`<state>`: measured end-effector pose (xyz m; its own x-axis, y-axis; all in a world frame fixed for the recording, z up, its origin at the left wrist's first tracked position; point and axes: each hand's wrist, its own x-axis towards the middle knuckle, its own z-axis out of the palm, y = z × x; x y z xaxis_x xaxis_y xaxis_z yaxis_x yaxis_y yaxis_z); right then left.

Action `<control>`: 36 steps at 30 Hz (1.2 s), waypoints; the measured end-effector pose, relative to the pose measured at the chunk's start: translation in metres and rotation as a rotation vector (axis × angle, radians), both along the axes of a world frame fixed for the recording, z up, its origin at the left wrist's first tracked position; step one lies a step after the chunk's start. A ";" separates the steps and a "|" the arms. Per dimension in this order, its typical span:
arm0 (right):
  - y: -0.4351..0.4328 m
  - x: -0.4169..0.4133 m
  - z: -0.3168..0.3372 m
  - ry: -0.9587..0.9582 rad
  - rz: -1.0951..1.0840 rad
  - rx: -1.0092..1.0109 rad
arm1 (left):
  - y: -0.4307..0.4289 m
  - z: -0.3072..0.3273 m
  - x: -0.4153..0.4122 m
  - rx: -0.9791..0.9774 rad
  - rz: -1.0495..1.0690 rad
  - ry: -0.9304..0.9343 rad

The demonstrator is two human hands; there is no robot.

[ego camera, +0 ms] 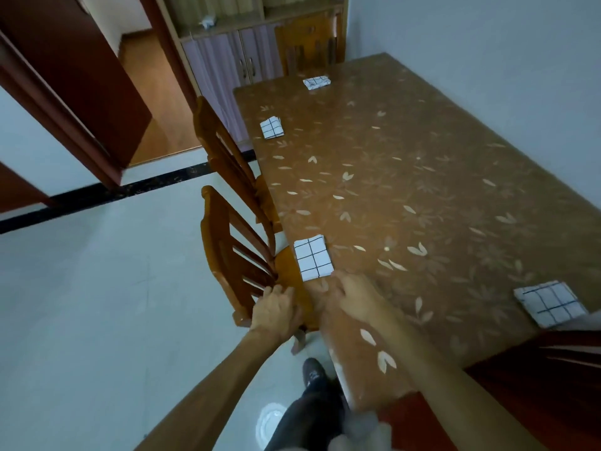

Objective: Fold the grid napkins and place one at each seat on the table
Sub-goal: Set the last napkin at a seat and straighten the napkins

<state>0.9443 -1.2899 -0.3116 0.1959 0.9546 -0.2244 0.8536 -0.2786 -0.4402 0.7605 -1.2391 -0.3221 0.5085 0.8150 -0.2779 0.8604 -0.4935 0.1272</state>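
A rectangular table covered by a brown, leaf-patterned cloth [422, 177] is shown with four folded white napkins printed with a black grid. One folded napkin [313, 258] is laid at the table's left edge before the nearest orange-brown slatted wooden chair [227, 252]. A second napkin [272, 127] is set farther along that edge, a third napkin [316, 82] at the far end, and a fourth napkin [549, 302] at the near end. The right hand [353, 296] is rested flat on the cloth, fingers straight and slightly apart, fingertips just beside the first napkin's near corner. The left hand [276, 312] is held on the chair's seat edge, fingers curled over it.
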 end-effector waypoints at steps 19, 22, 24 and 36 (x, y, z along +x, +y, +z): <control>0.067 -0.138 0.069 0.168 0.154 0.019 | 0.071 0.072 -0.175 -0.054 0.277 -0.209; 0.109 -0.185 0.075 0.225 0.174 0.027 | 0.102 0.081 -0.235 -0.084 0.344 -0.229; 0.137 -0.217 0.077 0.260 0.181 0.041 | 0.123 0.085 -0.273 -0.088 0.369 -0.253; 0.268 -0.314 0.067 0.356 0.116 0.014 | 0.256 0.079 -0.384 -0.170 0.412 -0.356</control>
<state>0.6301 -1.0221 -0.2451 -0.0020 0.9694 -0.2455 0.6720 -0.1805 -0.7182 0.3762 -0.9835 -0.2428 0.2447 0.9246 -0.2920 0.8672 -0.0740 0.4924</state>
